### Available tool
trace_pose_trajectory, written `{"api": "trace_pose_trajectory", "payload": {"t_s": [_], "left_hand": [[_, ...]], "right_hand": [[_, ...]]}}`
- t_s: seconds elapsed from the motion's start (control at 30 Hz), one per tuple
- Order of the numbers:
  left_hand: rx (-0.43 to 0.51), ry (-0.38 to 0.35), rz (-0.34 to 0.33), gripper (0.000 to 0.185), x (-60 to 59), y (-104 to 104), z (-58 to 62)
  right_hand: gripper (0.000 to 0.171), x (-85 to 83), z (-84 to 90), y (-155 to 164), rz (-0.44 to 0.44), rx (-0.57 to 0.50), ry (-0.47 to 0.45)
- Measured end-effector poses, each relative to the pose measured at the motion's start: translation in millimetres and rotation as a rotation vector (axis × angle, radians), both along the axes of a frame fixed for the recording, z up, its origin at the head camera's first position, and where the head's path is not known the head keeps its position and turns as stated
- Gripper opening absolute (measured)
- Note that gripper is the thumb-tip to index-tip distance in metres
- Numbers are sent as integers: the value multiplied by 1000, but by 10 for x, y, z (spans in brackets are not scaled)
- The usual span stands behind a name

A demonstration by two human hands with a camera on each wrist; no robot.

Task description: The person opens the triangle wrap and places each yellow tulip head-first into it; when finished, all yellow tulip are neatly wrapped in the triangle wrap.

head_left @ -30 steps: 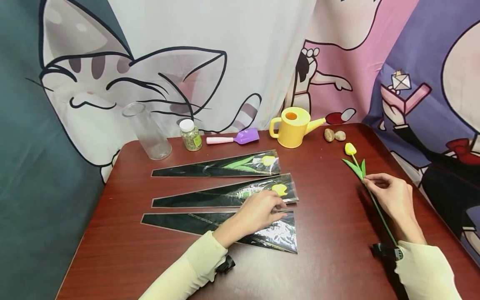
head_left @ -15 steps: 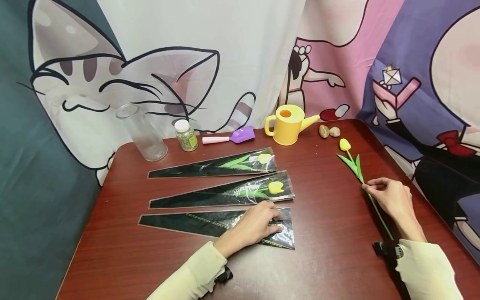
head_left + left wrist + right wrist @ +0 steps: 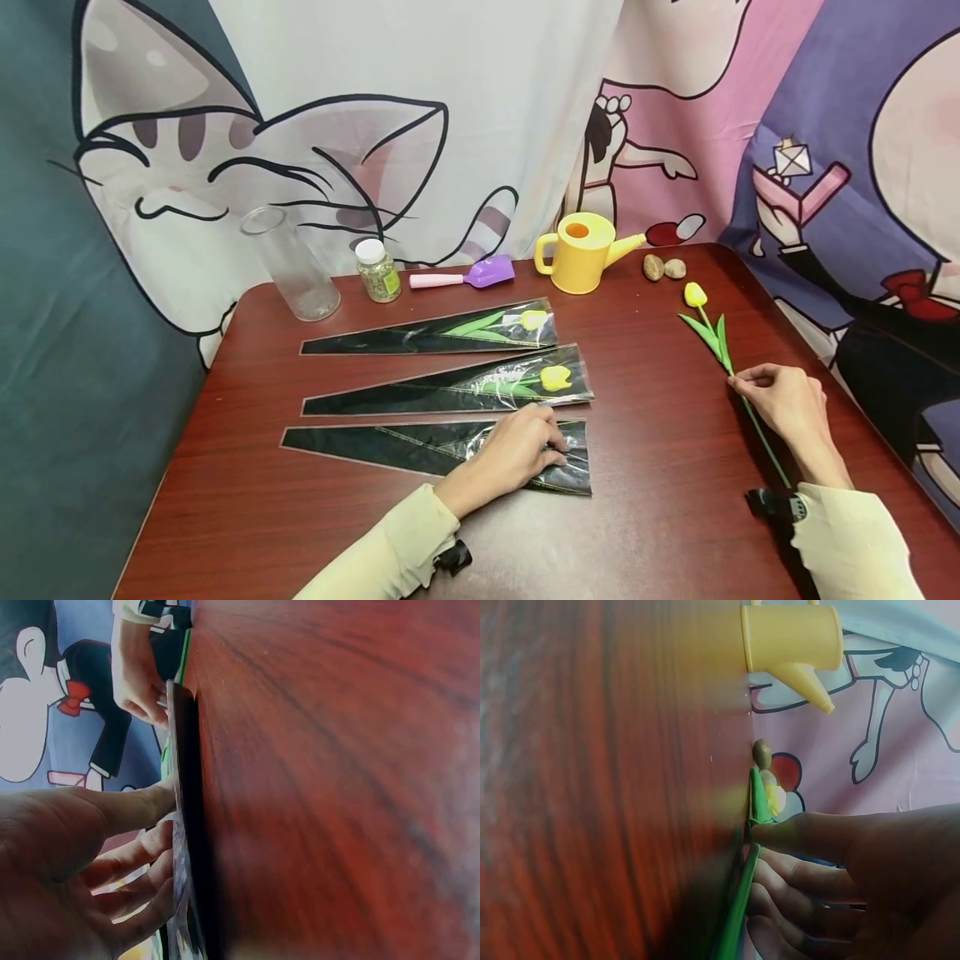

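Observation:
My left hand (image 3: pixel 517 450) is on the nearest black-and-clear flower sleeve (image 3: pixel 345 442), at its wide end. In the left wrist view, thumb and fingers (image 3: pixel 154 840) pinch a bit of its shiny film. Two more sleeves lie behind, the middle sleeve (image 3: pixel 390 402) with a yellow tulip (image 3: pixel 556 378) inside, the far sleeve (image 3: pixel 375 338) with another yellow tulip (image 3: pixel 533 320). On the right, my right hand (image 3: pixel 791 408) pinches the green stem of a loose artificial yellow tulip (image 3: pixel 695 294) just below its leaves, low over the table. Its lower stem runs beneath the wrist.
Along the table's back edge stand a leaning clear glass vase (image 3: pixel 300 275), a white-capped jar (image 3: pixel 380 273), a purple toy shovel (image 3: pixel 487 272), a yellow watering can (image 3: pixel 581 258) and two stones (image 3: pixel 654 267). A printed curtain (image 3: pixel 510 100) hangs behind.
My left hand has shifted toward me from between the middle and nearest sleeves, its fingers drawing nearer the thumb. The near sleeve's wide end has bunched slightly. My right hand slid slightly down the stem.

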State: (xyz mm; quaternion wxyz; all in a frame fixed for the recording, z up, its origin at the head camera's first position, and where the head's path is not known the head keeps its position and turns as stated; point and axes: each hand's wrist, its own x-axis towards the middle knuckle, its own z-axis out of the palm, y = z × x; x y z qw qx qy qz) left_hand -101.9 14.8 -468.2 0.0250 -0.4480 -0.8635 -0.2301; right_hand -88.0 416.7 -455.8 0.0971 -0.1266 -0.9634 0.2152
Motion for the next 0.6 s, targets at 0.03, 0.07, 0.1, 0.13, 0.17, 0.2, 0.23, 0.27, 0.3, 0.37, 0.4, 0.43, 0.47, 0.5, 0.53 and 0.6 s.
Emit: {"api": "trace_pose_trajectory", "payload": {"t_s": [0.03, 0.07, 0.1, 0.13, 0.17, 0.2, 0.23, 0.27, 0.3, 0.37, 0.4, 0.43, 0.47, 0.5, 0.53, 0.6], "left_hand": [[6, -1, 4, 8, 0, 0, 0], [11, -7, 10, 7, 3, 1, 3], [14, -12, 16, 5, 5, 1, 4], [18, -19, 24, 4, 7, 2, 7], [20, -29, 33, 4, 11, 2, 10], [23, -35, 39, 4, 12, 2, 14], [27, -42, 45, 4, 13, 3, 19], [32, -48, 52, 4, 13, 4, 25], [39, -53, 58, 4, 11, 5, 31], [55, -56, 68, 5, 11, 7, 40], [63, -58, 74, 5, 12, 9, 48], [71, -59, 80, 6, 12, 12, 56], [78, -59, 87, 6, 12, 12, 64], [84, -58, 91, 6, 10, 14, 71], [90, -54, 94, 7, 9, 15, 74], [101, -41, 94, 7, -3, 13, 92]], "right_hand": [[31, -3, 2, 3, -4, 1, -5], [31, -5, 5, 5, -8, 2, -11], [31, -7, 10, 7, -12, 1, -18], [31, -9, 15, 9, -14, 1, -24], [31, -11, 19, 11, -16, 0, -30], [31, -14, 25, 13, -17, -1, -34], [30, -16, 27, 10, -19, -1, -34], [30, -21, 28, 8, -21, -2, -35], [30, -26, 29, 6, -22, -1, -34], [30, -32, 24, 11, -30, -9, -35], [30, -35, 19, 13, -34, -15, -34], [31, -37, 14, 16, -42, -26, -36], [32, -38, 8, 23, -48, -36, -37], [33, -31, 7, 27, -55, -47, -35], [34, -25, 7, 32, -64, -59, -36], [37, -17, 18, 33, -78, -86, -43]]}}
